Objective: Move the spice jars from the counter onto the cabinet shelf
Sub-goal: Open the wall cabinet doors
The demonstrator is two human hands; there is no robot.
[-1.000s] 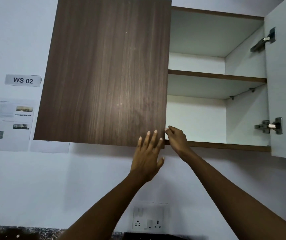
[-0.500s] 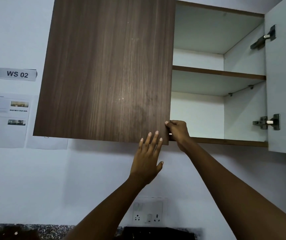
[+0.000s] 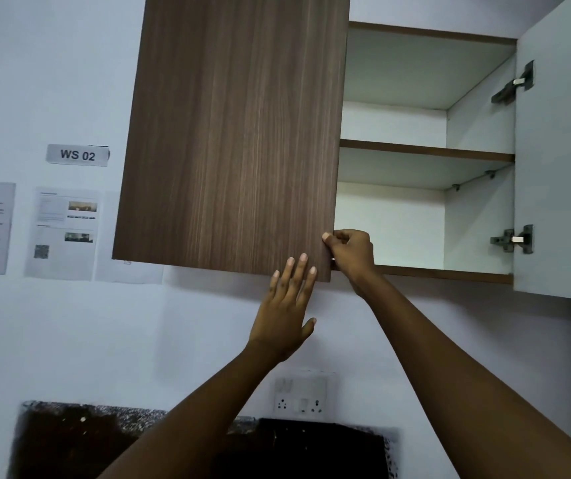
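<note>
A wall cabinet hangs in front of me. Its brown left door [image 3: 232, 133] has swung partly outward, and my right hand [image 3: 351, 252] grips that door's lower right edge. My left hand [image 3: 287, 305] is raised flat, its straight fingertips touching the door's bottom corner. The white right door [image 3: 560, 167] stands fully open. Inside, the middle shelf [image 3: 425, 152] and the bottom shelf [image 3: 439, 273] hold nothing. No spice jars are in view.
A dark speckled counter [image 3: 80, 440] runs along the bottom edge, with a black panel [image 3: 311, 447] on it. A wall socket plate [image 3: 303, 395] sits below the cabinet. Papers [image 3: 61, 233] and a "WS 02" sign [image 3: 77, 155] hang on the left wall.
My right hand has closed on the left door's edge and pulled it further outward. My left hand has stayed at the door's bottom corner.
</note>
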